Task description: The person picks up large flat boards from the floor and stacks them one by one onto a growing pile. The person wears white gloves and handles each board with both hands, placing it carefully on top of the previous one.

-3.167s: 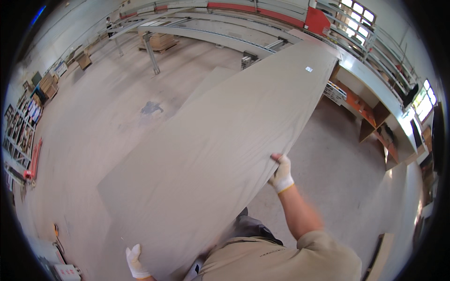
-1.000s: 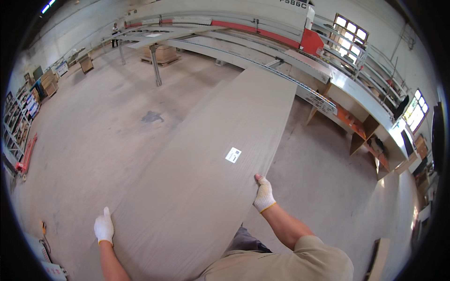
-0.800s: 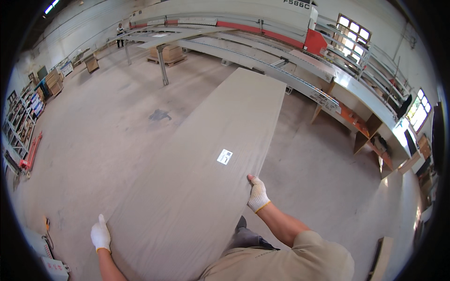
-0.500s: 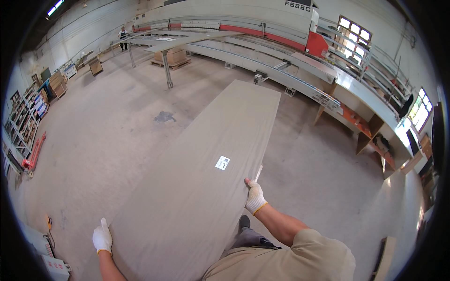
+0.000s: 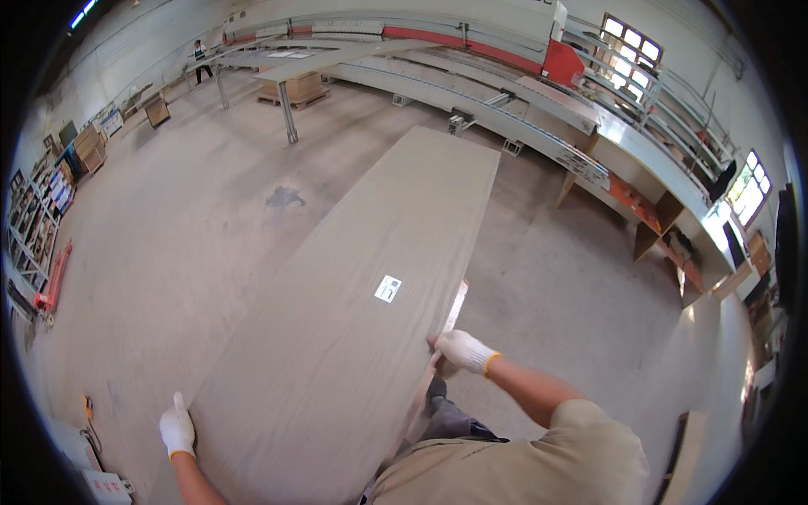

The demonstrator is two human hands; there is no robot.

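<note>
A long grey-brown wood-grain panel (image 5: 362, 227) stretches away from my body, with a small white label (image 5: 388, 289) stuck on its face. My left hand (image 5: 178, 429), in a white knit glove with a yellow cuff, is closed on the panel's left edge near me, one digit pointing forward. At the right edge, my gloved right hand (image 5: 463, 352) is curled with its fingertips at the rim. A pale strip (image 5: 457, 305) shows beneath that edge, just beyond the right hand. What supports the panel is hidden under it.
Ahead stands a long machine (image 5: 505, 67) with a red band and a roller bed. Wooden shelving (image 5: 656, 210) adjoins it on the right. A red pallet jack (image 5: 55, 282) is by racks at far left. Another person (image 5: 200, 61) stands at the back. A control box (image 5: 108, 486) sits lower left.
My right hand has turned over at the edge and shifted slightly nearer to me, exposing more of the pale strip. The whole view has shifted a little; the left hand keeps its place.
</note>
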